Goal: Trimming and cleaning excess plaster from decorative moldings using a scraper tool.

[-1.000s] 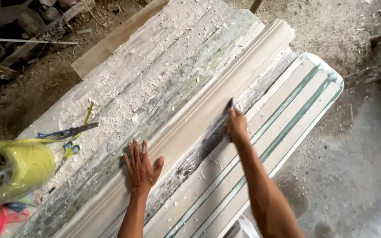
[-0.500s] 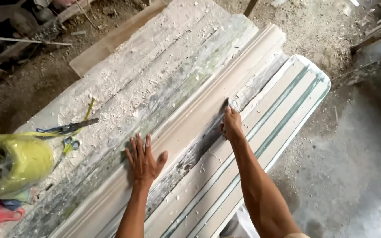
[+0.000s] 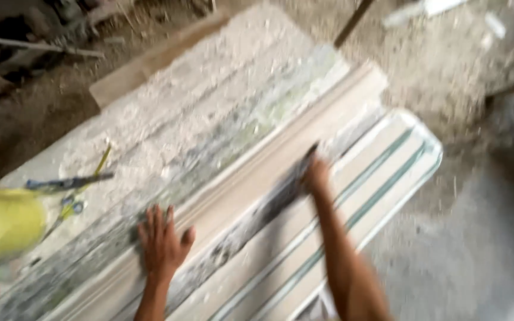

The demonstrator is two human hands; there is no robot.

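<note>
Long pale wooden moulding (image 3: 251, 190) laid diagonally along a dusty workbench (image 3: 209, 107), running from near the lower left corner up toward the upper right, beside a white panel with green stripes (image 3: 388, 172) on its right flank. Left hand (image 3: 163, 241) pressed flat on the lower stretch of the moulding, fingers spread wide, palm down, gripping nothing. Right hand (image 3: 316, 175) farther up, at the moulding's right edge, closed around a small dark tool (image 3: 308, 156), probably a pencil or marker, though too blurred to say which. Likely stiff along the length yet slender enough to flex or whip if lifted by one end; probably light for its size, dry and a little dusty rather than slippery. Shaped edges and thin lips judged easy to dent or chip, so best taken by the broad flat back, with both hands set well apart near the middle thirds rather than at the tips. Sawdust and shavings (image 3: 179, 119) thick over the bench to the left, which may let the piece slide under a light push, hence the value of a flat palm holding it down. Yellow bag (image 3: 4, 223) at the left edge, a blue-handled tool (image 3: 66, 183) just beside it, both well apart from the moulding.
</note>
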